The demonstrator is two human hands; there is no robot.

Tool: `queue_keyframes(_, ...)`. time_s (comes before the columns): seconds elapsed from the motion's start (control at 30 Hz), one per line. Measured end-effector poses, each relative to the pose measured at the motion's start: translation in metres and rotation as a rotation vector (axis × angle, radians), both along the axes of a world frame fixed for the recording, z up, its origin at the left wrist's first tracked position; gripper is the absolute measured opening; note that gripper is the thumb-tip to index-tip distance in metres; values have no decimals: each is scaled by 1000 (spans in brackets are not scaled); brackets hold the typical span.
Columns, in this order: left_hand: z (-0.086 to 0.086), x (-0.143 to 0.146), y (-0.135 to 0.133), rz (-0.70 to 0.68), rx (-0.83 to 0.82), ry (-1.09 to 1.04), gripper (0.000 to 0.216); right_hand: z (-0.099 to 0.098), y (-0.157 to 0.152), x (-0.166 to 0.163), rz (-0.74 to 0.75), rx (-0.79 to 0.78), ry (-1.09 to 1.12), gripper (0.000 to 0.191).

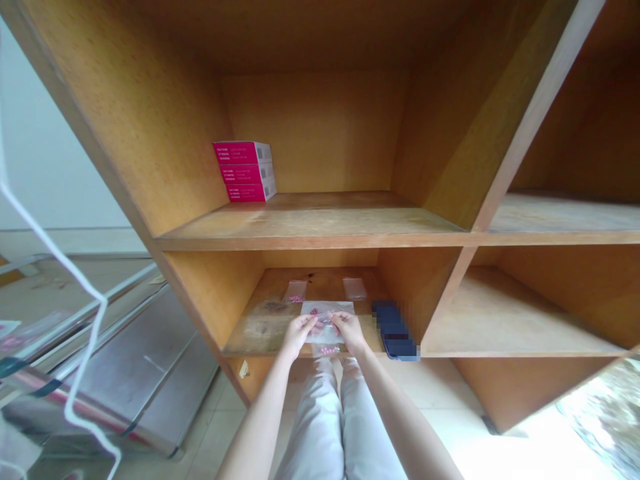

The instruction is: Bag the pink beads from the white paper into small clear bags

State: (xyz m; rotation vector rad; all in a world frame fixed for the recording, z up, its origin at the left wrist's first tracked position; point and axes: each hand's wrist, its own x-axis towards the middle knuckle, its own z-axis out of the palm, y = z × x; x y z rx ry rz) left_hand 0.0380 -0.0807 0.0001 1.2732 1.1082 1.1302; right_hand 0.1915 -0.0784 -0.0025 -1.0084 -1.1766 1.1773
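Note:
My left hand [301,331] and my right hand [349,331] face each other low in the view, fingertips pinched. Between them is a small clear plastic bag [325,319], its edges partly hidden by my fingers. Beneath the hands lies a white translucent sheet or larger bag [327,306], with small dark pink pieces [314,311] near my left fingertips. Closer to me, another clear bag [329,350] with pink bead-like pieces rests at the shelf's front edge. Farther back lie a bag with pink pieces [297,291] on the left and a clear bag [355,288] on the right.
The lower wooden shelf [250,337] carries these bags. A dark blue flat object [395,330], partly pixelated, lies at its right. Several pink boxes [245,172] are stacked on the upper shelf. At left are a metal frame [145,360] and a white cable [85,280].

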Motion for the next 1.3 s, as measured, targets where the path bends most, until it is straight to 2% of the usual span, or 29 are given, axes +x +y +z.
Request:
queue_keyframes(0.4,-1,-1,0,13,-16,10,39,-11,7,0,-8,-18,78,35)
queue_keyframes(0.93,2,1,-1,37,-3,-2,44,-6,4,1,-22,-23,61,38)
queue_keyframes(1.1,0,0,-1,36,21,9,44,-6,8,1,-32,-45,150,36)
queue_keyframes(1.3,8,2,-7,-4,67,0,34,-4,11,4,-21,-74,264,36)
